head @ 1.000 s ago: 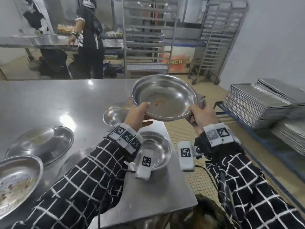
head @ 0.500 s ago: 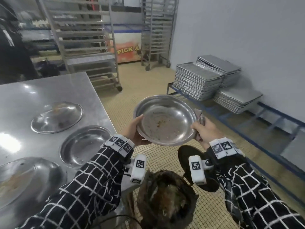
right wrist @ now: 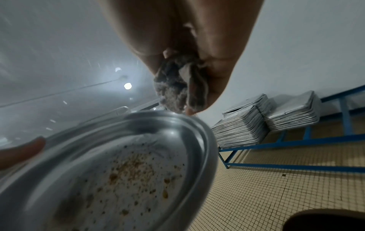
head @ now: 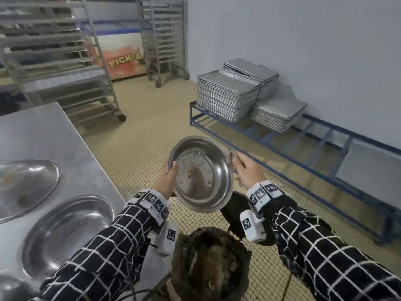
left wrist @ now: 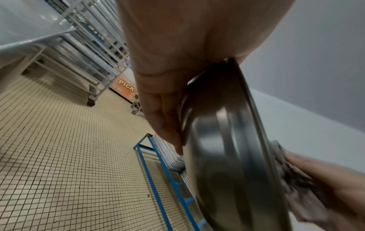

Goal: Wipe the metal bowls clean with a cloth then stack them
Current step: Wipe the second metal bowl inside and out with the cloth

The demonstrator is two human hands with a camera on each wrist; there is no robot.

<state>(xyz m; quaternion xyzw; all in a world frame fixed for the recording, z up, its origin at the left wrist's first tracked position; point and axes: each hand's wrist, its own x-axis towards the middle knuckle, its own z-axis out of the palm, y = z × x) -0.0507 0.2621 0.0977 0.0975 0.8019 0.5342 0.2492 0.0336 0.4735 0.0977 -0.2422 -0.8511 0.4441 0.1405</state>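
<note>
From the head view, the left hand [head: 166,181] is gripping the near-left rim of a soiled metal bowl [head: 201,173], thumb hooked inside, tilting it above a dark bin [head: 209,266] beside the steel table [head: 54,131]. The right hand [head: 247,170] is sitting at the bowl's right rim, fingers bunched around a cloth [head: 231,161]. Two other bowls [head: 65,233] are lying on the table.

In the left wrist view, fingers [left wrist: 158,112] are pressing against the bowl's underside.

In the right wrist view, the grey cloth is hanging clamped in the fingers, possibly just touching the rim; crumbs [right wrist: 128,171] are speckling the bowl.
</note>
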